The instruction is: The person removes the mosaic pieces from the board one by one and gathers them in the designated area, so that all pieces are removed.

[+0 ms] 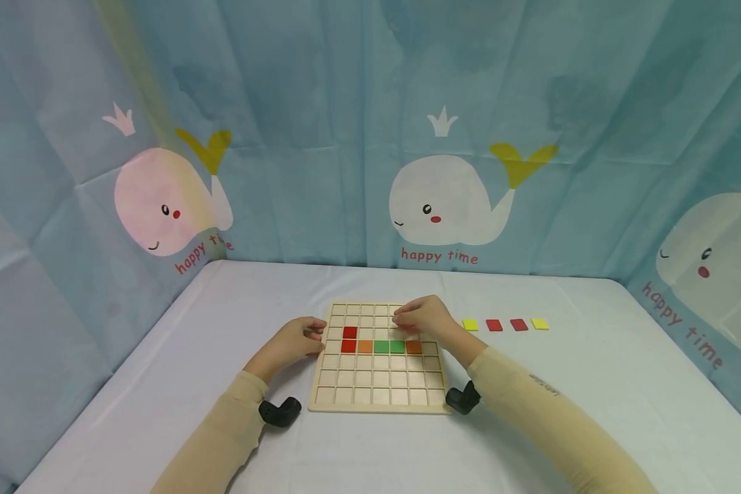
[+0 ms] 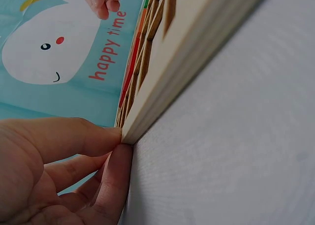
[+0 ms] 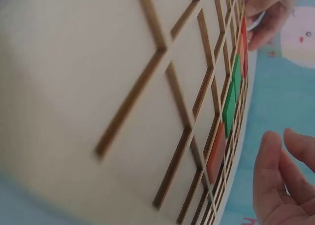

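Probably light and stiff, the wooden grid board [image 1: 346, 377] lies on the surface [image 1: 593, 398] at my twelve o'clock. The fingers of my left hand [image 1: 291, 343] pinch its nine o'clock rim, a sound hold; my right hand [image 1: 429, 320] hovers near one o'clock, fingers parted, visibly holding nothing.

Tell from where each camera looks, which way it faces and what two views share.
Head: on head, facing forward and down over a pale wooden grid board to a blue whale-printed fabric backdrop; left hand, right hand, beige fabric sleeves show.
Left wrist: low beside the board, facing backdrop; left hand pinches board edge, right hand at top.
Right wrist: low, facing across board to backdrop; right hand lower right, left hand top right.
Both wrist views share board and backdrop.
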Available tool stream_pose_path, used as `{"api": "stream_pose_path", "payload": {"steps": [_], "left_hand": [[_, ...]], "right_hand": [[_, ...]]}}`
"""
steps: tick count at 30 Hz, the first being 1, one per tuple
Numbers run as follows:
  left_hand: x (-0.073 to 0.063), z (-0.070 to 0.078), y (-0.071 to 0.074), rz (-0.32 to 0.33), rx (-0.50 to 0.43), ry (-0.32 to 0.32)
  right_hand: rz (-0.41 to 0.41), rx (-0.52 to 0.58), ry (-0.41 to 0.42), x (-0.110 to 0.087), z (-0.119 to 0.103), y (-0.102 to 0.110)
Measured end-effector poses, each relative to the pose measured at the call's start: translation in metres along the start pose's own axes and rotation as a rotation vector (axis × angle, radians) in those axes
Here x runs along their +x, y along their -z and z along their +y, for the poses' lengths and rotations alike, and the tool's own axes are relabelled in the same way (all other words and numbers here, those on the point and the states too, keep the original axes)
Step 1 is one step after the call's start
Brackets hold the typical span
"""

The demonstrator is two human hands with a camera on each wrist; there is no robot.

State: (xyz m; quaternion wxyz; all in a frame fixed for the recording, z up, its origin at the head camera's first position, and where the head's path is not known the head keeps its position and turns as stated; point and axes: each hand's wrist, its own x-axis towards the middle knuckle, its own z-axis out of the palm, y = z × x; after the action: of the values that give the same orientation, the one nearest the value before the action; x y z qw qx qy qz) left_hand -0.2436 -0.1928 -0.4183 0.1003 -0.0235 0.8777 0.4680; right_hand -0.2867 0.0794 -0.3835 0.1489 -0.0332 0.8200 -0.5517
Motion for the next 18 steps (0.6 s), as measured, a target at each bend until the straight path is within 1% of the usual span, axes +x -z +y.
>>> {"api": "stream_pose_path", "payload": {"steps": [6,11,18], "left_hand": [[0.001,0.000,0.002,0.006,-0.006,0.009],[0.002,0.000,0.001,0.010,-0.003,0.000],[0.002,-0.001,-0.001,0.008,0.003,-0.001]], "right_hand": [[-0.022,0.055,-0.013,0.004,-0.003,-0.014],[-0.046,0.085,-0.019,0.007,-0.002,-0.024],[-0.080,0.075,-0.009,0.006,-0.002,-0.035]]}}
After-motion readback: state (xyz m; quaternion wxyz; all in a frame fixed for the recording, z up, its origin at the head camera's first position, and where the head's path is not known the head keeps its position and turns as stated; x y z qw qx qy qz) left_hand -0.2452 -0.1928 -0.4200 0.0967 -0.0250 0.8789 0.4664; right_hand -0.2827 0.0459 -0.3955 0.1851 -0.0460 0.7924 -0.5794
